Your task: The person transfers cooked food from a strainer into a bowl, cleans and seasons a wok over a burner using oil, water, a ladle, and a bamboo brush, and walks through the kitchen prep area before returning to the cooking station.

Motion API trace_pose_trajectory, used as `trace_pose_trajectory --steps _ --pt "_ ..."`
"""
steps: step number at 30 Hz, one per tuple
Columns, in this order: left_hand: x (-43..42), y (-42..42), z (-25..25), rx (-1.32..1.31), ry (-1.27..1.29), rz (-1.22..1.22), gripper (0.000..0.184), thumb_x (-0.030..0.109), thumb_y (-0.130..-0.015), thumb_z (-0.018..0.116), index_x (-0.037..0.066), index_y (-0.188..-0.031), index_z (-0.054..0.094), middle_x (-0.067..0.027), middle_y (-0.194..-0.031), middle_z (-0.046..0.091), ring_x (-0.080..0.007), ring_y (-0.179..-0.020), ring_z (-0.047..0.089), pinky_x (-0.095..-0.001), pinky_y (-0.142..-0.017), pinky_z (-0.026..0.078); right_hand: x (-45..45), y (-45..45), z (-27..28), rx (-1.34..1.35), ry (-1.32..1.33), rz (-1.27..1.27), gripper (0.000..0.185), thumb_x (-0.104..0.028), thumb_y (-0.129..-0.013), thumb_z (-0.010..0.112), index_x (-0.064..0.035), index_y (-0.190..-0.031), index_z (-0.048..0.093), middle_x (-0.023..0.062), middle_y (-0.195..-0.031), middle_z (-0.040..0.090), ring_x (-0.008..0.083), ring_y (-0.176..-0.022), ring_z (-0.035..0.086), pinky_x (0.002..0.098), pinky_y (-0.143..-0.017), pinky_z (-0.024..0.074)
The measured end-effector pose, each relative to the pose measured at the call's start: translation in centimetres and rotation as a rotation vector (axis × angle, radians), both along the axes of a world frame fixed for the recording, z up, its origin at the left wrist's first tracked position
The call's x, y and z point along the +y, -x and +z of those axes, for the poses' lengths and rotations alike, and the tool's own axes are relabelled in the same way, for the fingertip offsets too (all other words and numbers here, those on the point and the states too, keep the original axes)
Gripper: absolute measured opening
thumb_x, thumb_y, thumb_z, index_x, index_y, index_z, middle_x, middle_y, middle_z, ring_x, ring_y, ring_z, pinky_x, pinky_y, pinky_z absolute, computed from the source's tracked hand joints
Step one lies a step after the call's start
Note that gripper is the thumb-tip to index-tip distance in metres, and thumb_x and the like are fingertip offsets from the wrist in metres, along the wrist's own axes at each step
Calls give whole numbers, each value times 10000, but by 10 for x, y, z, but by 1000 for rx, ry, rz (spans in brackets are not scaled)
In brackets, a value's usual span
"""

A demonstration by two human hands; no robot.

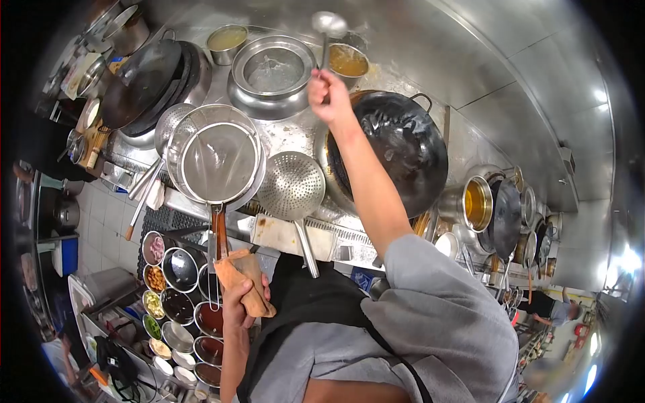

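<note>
My right hand (pixel 329 96) is closed round the handle of a metal ladle (pixel 329 25), whose bowl is raised near the back wall, beside a pot of brown liquid (pixel 349 60). Below and right of that hand sits a large black wok (pixel 400 151), wet and shiny inside. My left hand (pixel 245 295) is wrapped round a folded orange-brown cloth (pixel 248 279), close to the wooden handle of a wire mesh strainer (pixel 220 161). Between the strainer and the wok lies a perforated metal skimmer (pixel 291 185), its handle pointing toward me.
A wide steel pot (pixel 272 67) stands behind the strainer, beside a pot of pale liquid (pixel 227 41). Another black wok (pixel 144 84) is at left. Bowls of ingredients (pixel 178 305) line the lower left. A pot of orange liquid (pixel 476 203) stands right; a person (pixel 554 309) is farther off.
</note>
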State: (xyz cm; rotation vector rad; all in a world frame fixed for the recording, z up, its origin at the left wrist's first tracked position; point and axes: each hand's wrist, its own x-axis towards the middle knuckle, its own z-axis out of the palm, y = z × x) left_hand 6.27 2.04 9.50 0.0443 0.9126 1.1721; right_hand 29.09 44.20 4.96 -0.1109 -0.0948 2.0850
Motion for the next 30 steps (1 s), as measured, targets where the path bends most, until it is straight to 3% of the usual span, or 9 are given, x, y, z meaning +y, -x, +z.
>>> trace_pose_trajectory --steps 2,6,10,12,14,18,24,28,30 --pt "-1 -1 0 29 27 2 510 234 -765 629 -26 -1164 447 -171 -827 590 -247 -605 593 -323 -522 514 -28 12 -4 -938 11 -89 159 -194 -918 528 -38 -890 525 32 -578 467 133 -391 428 296 -335 328" --pt "7 1 6 -61 -10 -69 487 263 -757 590 -28 -1127 464 -175 -802 586 -247 -585 587 -315 -497 501 -72 44 -38 -1516 -88 -239 127 -55 -830 603 -25 -834 480 60 -541 483 156 -365 456 317 -307 321" --pt "15 -2 11 -20 -38 -128 513 302 -745 583 -26 -1117 454 -159 -801 576 -234 -582 576 -303 -486 488 -38 37 -70 -1350 7 16 110 -89 -881 563 -14 -914 490 -1 -572 461 100 -392 421 250 -334 323" --pt "19 -6 12 -11 -44 -188 535 318 -743 607 -24 -1120 440 -142 -818 570 -219 -585 568 -295 -470 480 -11 18 -68 -358 318 363 101 -68 -852 550 -5 -809 484 -16 -534 442 73 -390 409 219 -347 303" --pt "20 -15 10 77 -52 -115 474 260 -769 608 -29 -1117 468 -169 -815 592 -239 -592 589 -320 -528 499 -12 8 -48 -251 398 344 92 -62 -863 518 7 -815 478 -46 -534 420 42 -403 386 186 -365 292" --pt "25 -26 4 209 -27 -266 469 269 -811 597 -22 -1153 464 -157 -862 617 -232 -628 603 -324 -523 507 -23 -19 -4 48 297 245 77 -42 -858 504 19 -835 463 -46 -546 419 45 -406 402 187 -368 308" --pt "21 -56 6 146 83 -287 415 286 -849 544 11 -1153 480 -141 -850 620 -225 -620 601 -326 -515 511 -14 -122 70 254 98 187 174 -4 -782 470 -80 -639 409 -26 -551 421 83 -432 438 204 -405 388" --pt "4 -70 -18 146 134 -272 393 269 -849 539 14 -1143 483 -134 -846 619 -226 -637 599 -328 -534 507 -23 -230 87 88 87 103 169 15 -779 466 -67 -645 405 -8 -566 413 89 -444 427 200 -431 411" --pt "-5 -77 -35 190 155 -258 379 257 -850 533 16 -1137 484 -130 -846 620 -222 -662 600 -334 -570 508 -36 -285 86 -148 158 -31 174 22 -790 467 -59 -649 406 -1 -570 406 100 -450 419 199 -429 409"
